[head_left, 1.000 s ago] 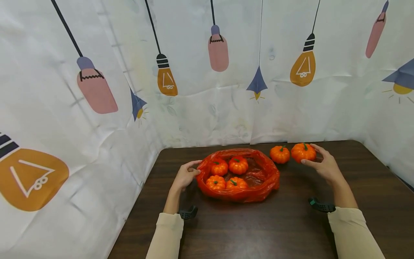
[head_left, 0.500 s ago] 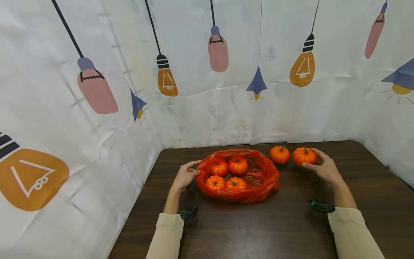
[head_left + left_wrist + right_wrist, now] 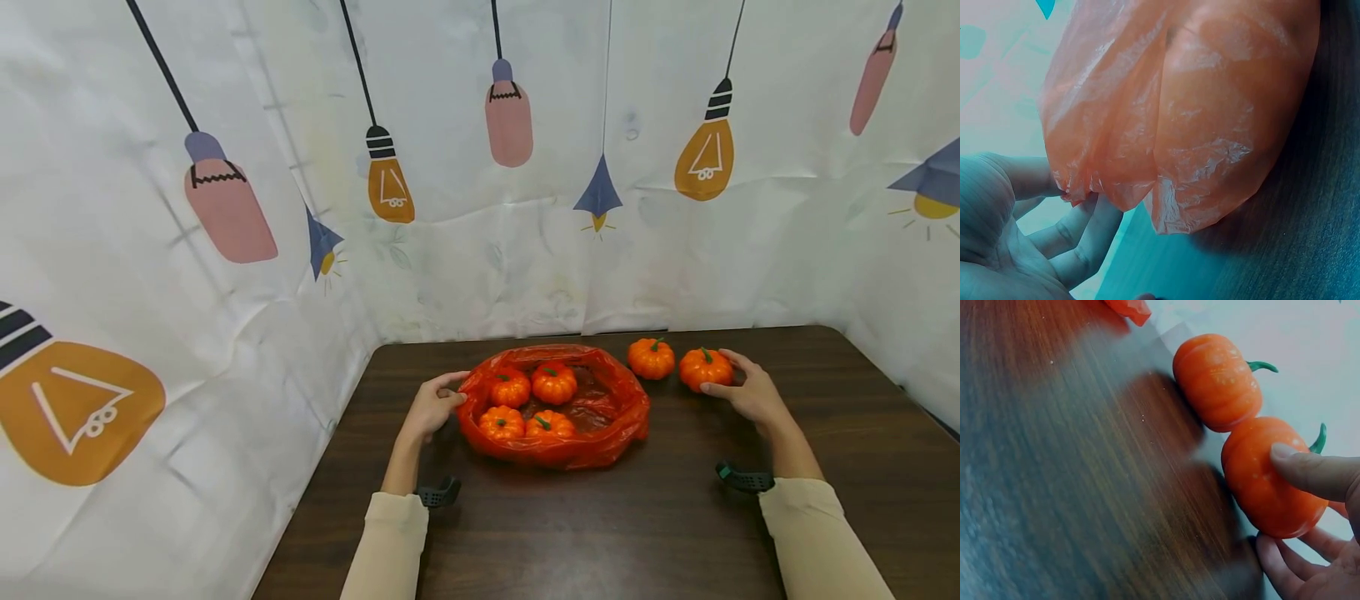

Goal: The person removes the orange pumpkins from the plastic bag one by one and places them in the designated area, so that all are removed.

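A red plastic bag [image 3: 562,450] lies with its mouth spread wide, and several small orange toy pumpkins [image 3: 553,383] sit inside it. At the bag's left side, my left hand [image 3: 431,408] pinches the rim; the left wrist view shows thumb and fingers meeting on the gathered plastic [image 3: 1110,137]. To the right of the bag, my right hand [image 3: 756,396] holds another toy pumpkin [image 3: 705,369] by its right side, thumb in front. That pumpkin appears to be down on the table. Close beside it stands a second loose pumpkin [image 3: 1213,381] with a green stem.
The dark wooden table [image 3: 600,533] ends behind the pumpkins against a white sheet [image 3: 480,275] printed with hanging lamps. Sheeting also rises along the table's left and right sides. Each wrist wears a dark band [image 3: 745,479].
My right hand has lowered its pumpkin slightly, toward the tabletop beside the other loose one. The left hand keeps its hold on the bag's rim, and the bag stays in place.
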Demonstrator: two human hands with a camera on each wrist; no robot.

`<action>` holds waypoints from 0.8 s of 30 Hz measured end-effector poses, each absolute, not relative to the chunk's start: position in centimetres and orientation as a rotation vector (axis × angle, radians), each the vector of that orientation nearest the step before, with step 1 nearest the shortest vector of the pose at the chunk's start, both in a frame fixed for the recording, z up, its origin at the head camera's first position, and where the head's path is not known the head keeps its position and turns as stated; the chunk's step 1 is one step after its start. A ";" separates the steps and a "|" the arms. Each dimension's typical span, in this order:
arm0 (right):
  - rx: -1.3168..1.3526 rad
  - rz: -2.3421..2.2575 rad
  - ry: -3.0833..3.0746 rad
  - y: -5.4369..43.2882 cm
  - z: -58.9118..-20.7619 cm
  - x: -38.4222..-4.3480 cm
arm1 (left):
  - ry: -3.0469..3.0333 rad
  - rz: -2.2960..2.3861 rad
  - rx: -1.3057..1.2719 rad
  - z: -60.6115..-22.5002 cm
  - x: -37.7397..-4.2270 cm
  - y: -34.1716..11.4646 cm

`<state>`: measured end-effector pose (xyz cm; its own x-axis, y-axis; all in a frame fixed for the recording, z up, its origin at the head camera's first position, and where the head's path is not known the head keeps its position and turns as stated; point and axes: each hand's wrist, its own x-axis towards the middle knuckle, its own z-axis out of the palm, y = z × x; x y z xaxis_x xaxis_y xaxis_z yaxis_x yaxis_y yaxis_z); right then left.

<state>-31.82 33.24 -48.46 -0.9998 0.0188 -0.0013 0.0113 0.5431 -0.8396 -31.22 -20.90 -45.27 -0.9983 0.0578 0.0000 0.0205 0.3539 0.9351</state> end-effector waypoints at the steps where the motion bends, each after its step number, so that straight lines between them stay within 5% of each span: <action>1: -0.025 1.498 -2.753 33.2 -48.5 -31.8 | 2.558 1.767 0.074 -45.3 -31.2 -20.9; 24: 0.168 1.529 -2.889 35.2 -48.0 -33.7 | 2.563 1.767 0.049 -45.5 -31.6 -20.7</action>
<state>-33.70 35.25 -47.98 -0.9862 -0.1510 -0.0677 -0.0290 0.5602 -0.8278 -31.56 -20.69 -45.49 -0.9991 0.0417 -0.0049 0.0103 0.3554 0.9347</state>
